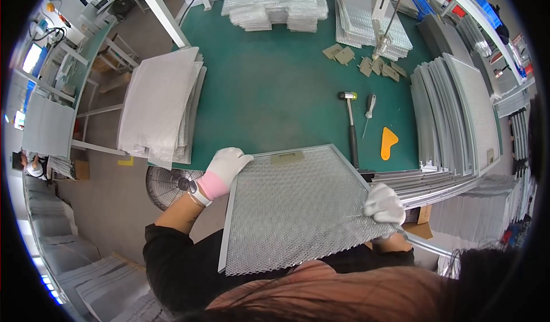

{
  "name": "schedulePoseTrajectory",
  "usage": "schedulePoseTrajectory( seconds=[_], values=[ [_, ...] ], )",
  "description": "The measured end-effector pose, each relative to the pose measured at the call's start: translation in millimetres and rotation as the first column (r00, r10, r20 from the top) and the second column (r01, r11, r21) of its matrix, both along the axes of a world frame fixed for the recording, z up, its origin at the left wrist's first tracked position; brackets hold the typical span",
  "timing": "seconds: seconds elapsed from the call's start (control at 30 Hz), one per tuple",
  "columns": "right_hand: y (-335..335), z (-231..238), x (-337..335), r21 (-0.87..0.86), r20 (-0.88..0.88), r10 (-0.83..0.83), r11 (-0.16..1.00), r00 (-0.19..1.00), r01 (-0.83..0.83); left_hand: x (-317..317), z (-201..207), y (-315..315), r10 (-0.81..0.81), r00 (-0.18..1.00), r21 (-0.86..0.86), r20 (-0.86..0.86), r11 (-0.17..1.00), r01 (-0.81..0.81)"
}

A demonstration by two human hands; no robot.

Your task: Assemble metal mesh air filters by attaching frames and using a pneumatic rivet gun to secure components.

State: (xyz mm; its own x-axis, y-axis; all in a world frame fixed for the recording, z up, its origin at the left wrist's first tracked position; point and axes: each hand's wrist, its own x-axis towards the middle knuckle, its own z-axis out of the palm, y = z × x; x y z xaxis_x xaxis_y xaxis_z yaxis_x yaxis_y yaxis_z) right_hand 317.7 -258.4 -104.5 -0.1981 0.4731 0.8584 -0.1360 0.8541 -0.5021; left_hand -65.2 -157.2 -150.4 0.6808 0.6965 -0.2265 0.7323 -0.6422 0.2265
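Observation:
A silver mesh filter panel (298, 207) leans over the near edge of the bench toward my lap. Metal rails frame its far, left and right sides, while its near edge shows bare, jagged mesh. A tan plate (287, 157) sits by the far rail. My left hand (229, 164), in a white glove with a pink cuff, grips the panel's far left corner. Over on the right side, my right hand (385, 203), also in a white glove, is closed around the rail and mesh edge. Its fingertips are partly hidden.
On the green bench (263, 101) lie a mallet (351, 124), a screwdriver (370, 105), a yellow scraper (388, 143) and tan plates (375, 65). Mesh sheets (160, 101) are stacked at left, more mesh (275, 4) at the back, framed panels (452, 113) at right. A fan (166, 186) stands below.

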Motion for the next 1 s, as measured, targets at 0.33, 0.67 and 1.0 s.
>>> schedulePoseTrajectory(
  seconds=[0.33,0.67,1.0],
  values=[
    [101.8,52.7,-28.1,-0.207,-0.083,-0.419,0.895,0.904,0.395,23.6,100.0,0.9,-0.185,0.065,0.192,0.981,0.974,-0.119],
    [104.5,40.0,-28.9,-0.357,-0.143,-0.303,0.904,0.942,0.236,32.4,77.7,27.4,-0.177,-0.156,0.122,0.972,0.943,-0.311],
    [115.9,30.9,-31.9,-0.343,-0.109,-0.426,0.864,0.898,0.368,43.9,-28.6,18.5,-0.026,-0.012,0.014,1.000,0.804,-0.595]
  ],
)
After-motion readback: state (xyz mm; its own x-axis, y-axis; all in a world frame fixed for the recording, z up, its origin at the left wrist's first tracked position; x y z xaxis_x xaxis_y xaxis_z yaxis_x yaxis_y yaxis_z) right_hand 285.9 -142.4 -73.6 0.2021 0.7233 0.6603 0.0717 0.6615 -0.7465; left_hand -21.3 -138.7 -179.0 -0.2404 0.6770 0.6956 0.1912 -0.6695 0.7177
